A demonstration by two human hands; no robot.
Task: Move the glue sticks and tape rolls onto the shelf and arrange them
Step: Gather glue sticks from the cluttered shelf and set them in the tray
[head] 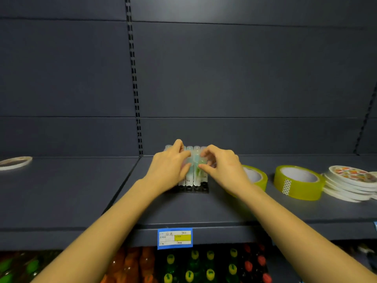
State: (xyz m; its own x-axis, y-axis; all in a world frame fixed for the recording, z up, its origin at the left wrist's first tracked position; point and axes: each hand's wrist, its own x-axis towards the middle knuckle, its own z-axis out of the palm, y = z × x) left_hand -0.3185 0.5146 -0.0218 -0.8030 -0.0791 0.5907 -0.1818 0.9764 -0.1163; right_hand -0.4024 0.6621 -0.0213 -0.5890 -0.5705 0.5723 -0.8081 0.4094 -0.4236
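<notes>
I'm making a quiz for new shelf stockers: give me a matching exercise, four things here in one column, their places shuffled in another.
1 pale translucent glue sticks
2 uncovered yellow-green tape roll
3 stack of flat white tape rolls
4 blue-edged price label

A front edge of dark grey shelf
B far right
C between left hand and right hand
D just left of the stack

Pairs: 1-C, 2-D, 3-B, 4-A

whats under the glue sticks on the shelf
A black holder with round holes lies under the glue sticks; only its front strip shows. The sticks, left hand and right hand cover the rest.
</notes>
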